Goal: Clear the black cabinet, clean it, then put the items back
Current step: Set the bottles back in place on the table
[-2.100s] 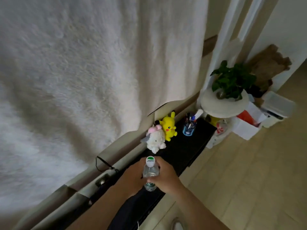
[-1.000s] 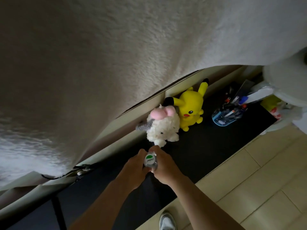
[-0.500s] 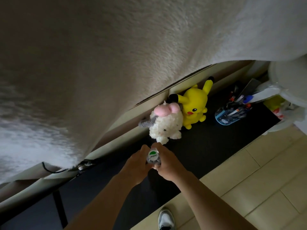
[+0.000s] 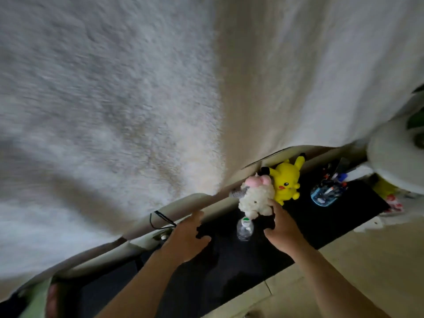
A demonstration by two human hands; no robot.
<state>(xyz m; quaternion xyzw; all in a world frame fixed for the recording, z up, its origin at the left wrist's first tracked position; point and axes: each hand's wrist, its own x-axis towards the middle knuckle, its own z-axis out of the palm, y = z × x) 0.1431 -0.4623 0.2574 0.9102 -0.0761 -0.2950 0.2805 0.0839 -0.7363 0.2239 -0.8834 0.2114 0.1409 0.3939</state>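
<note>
Head view: two hands over the black cabinet [image 4: 332, 221], next to a fluffy white blanket [image 4: 114, 111].
Water bottle [image 4: 245, 228]: small and clear with a white cap. It stands on the cabinet top between the hands, and nobody holds it.
How it handles: probably light, a bit slippery and easy to squash, so hold it round the middle.
Left hand [image 4: 185, 237]: fingers loose and spread, holding nothing.
Right hand [image 4: 286, 232]: fingers spread, tips touching the white fluffy toy [image 4: 254, 198].
Soft toys: the white one and the yellow Pikachu toy [image 4: 286, 180] sit touching at the back. Both look soft and light, so grab the body.
Blue pen cup [image 4: 325, 195]: full of pens and markers. It could tip, so hold it low.
</note>
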